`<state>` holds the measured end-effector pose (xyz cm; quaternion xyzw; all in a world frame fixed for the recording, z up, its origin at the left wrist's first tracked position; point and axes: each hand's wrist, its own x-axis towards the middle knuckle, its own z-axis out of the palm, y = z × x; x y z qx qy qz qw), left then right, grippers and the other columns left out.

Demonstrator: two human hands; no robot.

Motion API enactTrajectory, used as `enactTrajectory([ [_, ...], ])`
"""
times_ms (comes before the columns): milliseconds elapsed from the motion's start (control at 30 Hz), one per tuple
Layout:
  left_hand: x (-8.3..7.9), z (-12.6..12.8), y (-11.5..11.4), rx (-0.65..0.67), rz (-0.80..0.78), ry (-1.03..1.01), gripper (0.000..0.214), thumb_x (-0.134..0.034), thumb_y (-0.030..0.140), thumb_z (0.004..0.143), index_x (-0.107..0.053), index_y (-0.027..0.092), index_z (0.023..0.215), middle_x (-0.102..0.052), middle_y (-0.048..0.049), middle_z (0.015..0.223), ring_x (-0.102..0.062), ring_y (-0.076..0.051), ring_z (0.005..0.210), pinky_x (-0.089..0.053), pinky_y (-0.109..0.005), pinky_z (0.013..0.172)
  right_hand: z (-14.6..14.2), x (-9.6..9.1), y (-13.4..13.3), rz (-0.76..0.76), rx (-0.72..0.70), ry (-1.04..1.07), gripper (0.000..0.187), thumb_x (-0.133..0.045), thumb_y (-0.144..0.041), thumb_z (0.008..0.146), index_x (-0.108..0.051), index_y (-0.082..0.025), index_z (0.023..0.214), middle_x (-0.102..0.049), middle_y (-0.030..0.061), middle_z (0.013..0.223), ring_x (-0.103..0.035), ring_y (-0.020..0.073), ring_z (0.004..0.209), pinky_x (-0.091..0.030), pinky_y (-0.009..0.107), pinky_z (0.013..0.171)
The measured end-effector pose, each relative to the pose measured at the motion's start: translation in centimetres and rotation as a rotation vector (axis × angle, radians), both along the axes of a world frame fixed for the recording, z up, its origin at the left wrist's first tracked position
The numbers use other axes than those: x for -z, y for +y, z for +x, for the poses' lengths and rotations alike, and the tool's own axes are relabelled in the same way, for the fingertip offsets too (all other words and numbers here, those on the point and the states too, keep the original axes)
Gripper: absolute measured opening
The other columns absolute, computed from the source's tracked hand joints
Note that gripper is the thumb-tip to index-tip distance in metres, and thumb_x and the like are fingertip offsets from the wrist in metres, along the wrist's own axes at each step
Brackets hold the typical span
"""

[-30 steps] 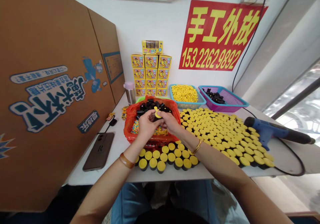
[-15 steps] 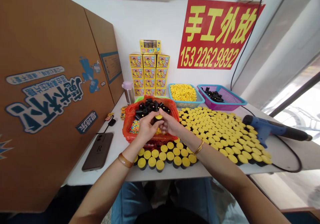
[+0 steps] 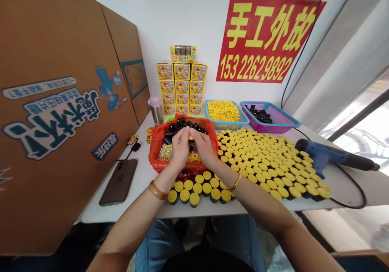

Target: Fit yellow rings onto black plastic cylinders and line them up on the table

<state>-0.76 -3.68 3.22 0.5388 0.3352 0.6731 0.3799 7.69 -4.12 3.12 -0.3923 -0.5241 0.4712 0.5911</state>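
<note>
My left hand (image 3: 180, 146) and my right hand (image 3: 201, 146) meet fingertip to fingertip over a red bag-lined basket (image 3: 156, 150) of black tubes and coloured sweets. Both hands are closed around a small black tube with a yellow cap (image 3: 191, 137), mostly hidden between the fingers. Just in front of my wrists, upright black tubes with yellow caps (image 3: 197, 189) stand in rows. A broad field of the same capped tubes (image 3: 267, 158) spreads to the right.
A dark phone (image 3: 119, 181) lies at the left by a large cardboard carton (image 3: 54, 114). At the back stand yellow boxes (image 3: 181, 85), a steel flask (image 3: 156, 110), a blue basket of yellow caps (image 3: 226, 113) and a purple basket of black parts (image 3: 270, 116). A blue glue gun (image 3: 328, 154) lies right.
The yellow cap, held loose above the black tube a second ago, now sits down between my fingers. Both hands have closed in together over the basket.
</note>
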Motion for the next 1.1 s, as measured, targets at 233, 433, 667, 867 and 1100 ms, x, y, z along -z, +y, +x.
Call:
enactTrajectory([
  [233, -0.9, 1.3, -1.1, 0.025, -0.065, -0.135, 0.039, -0.066, 0.046, 0.082, -0.048, 0.018, 0.061, -0.040, 0.0049, 0.056, -0.038, -0.007, 0.049, -0.034, -0.019, 0.045, 0.6, 0.3, -0.2, -0.073, 0.032, 0.066, 0.046, -0.056, -0.064, 0.081, -0.047, -0.021, 0.065, -0.036, -0.0044, 0.052, -0.036, 0.0092, 0.046, -0.030, 0.023, 0.041],
  [433, -1.4, 3.1, -1.6, 0.269, -0.197, -0.043, 0.032, -0.061, 0.044, 0.085, -0.052, 0.019, 0.068, -0.042, 0.0058, 0.055, -0.033, -0.005, 0.041, -0.028, -0.019, 0.039, 3.5, 0.5, -1.2, -0.117, -0.005, 0.106, 0.047, -0.053, -0.066, 0.082, -0.042, -0.023, 0.067, -0.030, -0.0054, 0.048, -0.031, 0.0095, 0.043, -0.031, 0.023, 0.040],
  [667, -1.5, 5.5, -4.5, 0.404, -0.039, 0.067, 0.029, -0.050, 0.037, 0.091, -0.053, 0.018, 0.070, -0.047, 0.0031, 0.058, -0.043, -0.008, 0.048, -0.037, -0.021, 0.045, 6.1, 0.5, -5.4, 0.020, 0.119, 0.131, 0.042, -0.057, -0.059, 0.080, -0.040, -0.022, 0.067, -0.034, -0.0032, 0.057, -0.034, 0.0108, 0.050, -0.032, 0.024, 0.045],
  [867, -0.7, 5.7, -8.8, 0.645, 0.253, 0.496, 0.027, -0.063, 0.041, 0.087, -0.064, 0.020, 0.105, -0.066, -0.0058, 0.093, -0.061, -0.017, 0.082, -0.050, -0.029, 0.072, 9.5, 2.7, -12.7, -0.057, 0.307, 0.101, 0.041, -0.045, -0.064, 0.084, -0.050, -0.023, 0.081, -0.048, 0.0024, 0.069, -0.047, 0.0159, 0.060, -0.038, 0.027, 0.049],
  [1100, -2.0, 2.3, -5.3, 0.512, 0.129, 0.522, 0.042, -0.072, 0.039, 0.080, -0.064, 0.020, 0.118, -0.067, -0.0031, 0.085, -0.057, -0.011, 0.060, -0.044, -0.022, 0.054, 16.4, 9.2, -18.2, -0.461, 0.400, -0.731, 0.059, -0.046, -0.072, 0.082, -0.040, -0.022, 0.051, -0.042, 0.0006, 0.047, -0.042, 0.0156, 0.048, -0.028, 0.029, 0.049],
])
